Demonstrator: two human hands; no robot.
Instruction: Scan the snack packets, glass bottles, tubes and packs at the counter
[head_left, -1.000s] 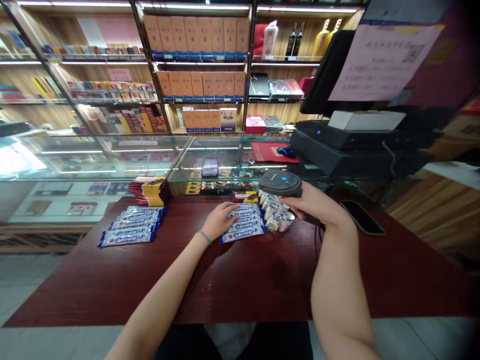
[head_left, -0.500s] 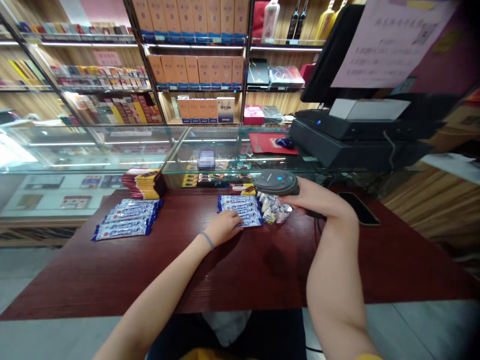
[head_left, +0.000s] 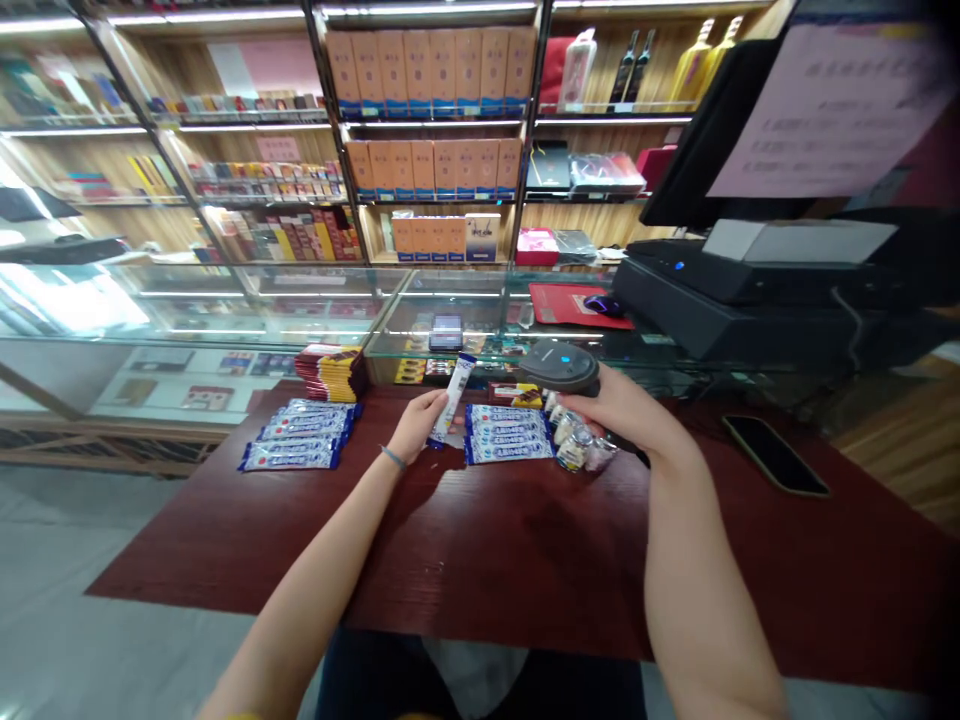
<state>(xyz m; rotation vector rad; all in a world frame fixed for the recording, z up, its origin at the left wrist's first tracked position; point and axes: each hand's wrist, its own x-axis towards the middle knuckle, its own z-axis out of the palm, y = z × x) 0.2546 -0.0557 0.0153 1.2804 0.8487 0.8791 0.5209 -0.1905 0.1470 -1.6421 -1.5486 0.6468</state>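
Note:
My left hand [head_left: 418, 428] is closed on a blue-and-white wrapped snack bar [head_left: 454, 396], held tilted above the table. In my right hand [head_left: 626, 408] is a dark barcode scanner [head_left: 561, 366] with a blue light on top; its grip is mostly hidden by the fingers. Between the hands lies a stack of similar snack bars [head_left: 508, 436]. A second spread of these bars [head_left: 300, 436] rests at the left. Clear-wrapped small packs [head_left: 576, 442] sit below the scanner, and a red-and-yellow packet [head_left: 517, 393] lies just behind the stack.
The dark red table [head_left: 480, 550] meets a glass display counter [head_left: 390, 315]. On the table are a pile of red-and-yellow packets [head_left: 330, 373] and a phone [head_left: 776, 455]. A mouse [head_left: 602, 304] on a red pad and a monitor [head_left: 720, 130] stand behind, on the right.
My left hand has lifted one snack bar off the middle stack and moved left with it. My right hand still holds the scanner at about the same place. The view has shifted left.

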